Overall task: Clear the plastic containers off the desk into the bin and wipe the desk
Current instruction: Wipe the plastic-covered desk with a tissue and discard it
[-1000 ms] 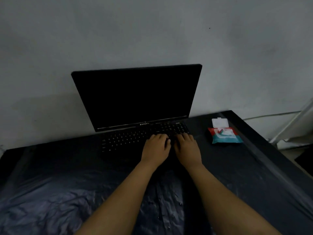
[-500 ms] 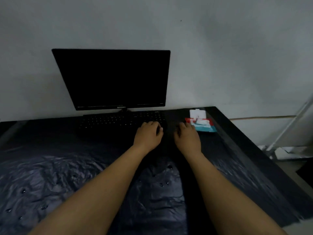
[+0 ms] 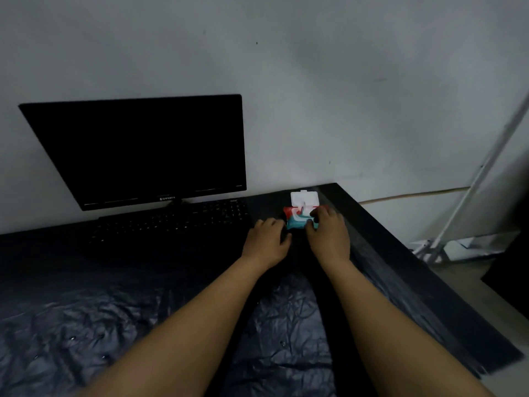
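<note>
your right hand (image 3: 329, 239) lies over the wet-wipe pack (image 3: 297, 217), fingers curled onto it; your left hand (image 3: 267, 242) rests loose just beside it, holding nothing. the pack sits at the desk (image 3: 400, 276) back right corner, flap (image 3: 304, 198) up. pull hard and several wipes may come, or the pack may skid off the edge.

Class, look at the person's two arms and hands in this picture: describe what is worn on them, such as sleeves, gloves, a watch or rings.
Nothing shows on either arm. The left hand and right hand are bare, with no gloves. Both forearms are uncovered as far as the frame's bottom edge, so no sleeve is in view. No watch or bracelet sits at either wrist. The light is too dim to rule out a thin ring.
</note>
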